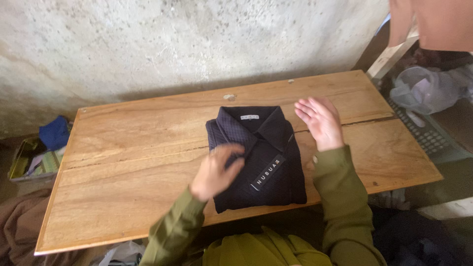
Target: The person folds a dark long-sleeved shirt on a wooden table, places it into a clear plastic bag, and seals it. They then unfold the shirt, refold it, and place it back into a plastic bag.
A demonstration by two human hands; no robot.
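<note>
My olive-green sleeves come in from the bottom edge. Left hand is over the lower-left part of the folded dark shirt, motion-blurred, fingers loosely spread, gripping nothing; can't tell whether it presses the fabric or just hovers. Right hand is open, fingers together, off the shirt's upper right corner, over bare wood, holding nothing; contact with the table not clear.

Shirt sits mid-table, near the front edge, folded into a neat rectangle, collar pointing away from me, small label inside the collar, a paper band lying diagonally across the front.

Wooden table is a plank top with a long crack running left to right.

Further out: left of the table on the floor, a tray of small stuff with a blue cloth beside it. Right of the table, a clear plastic bag and a grey grid-pattern surface. Behind everything, a rough grey concrete wall.
</note>
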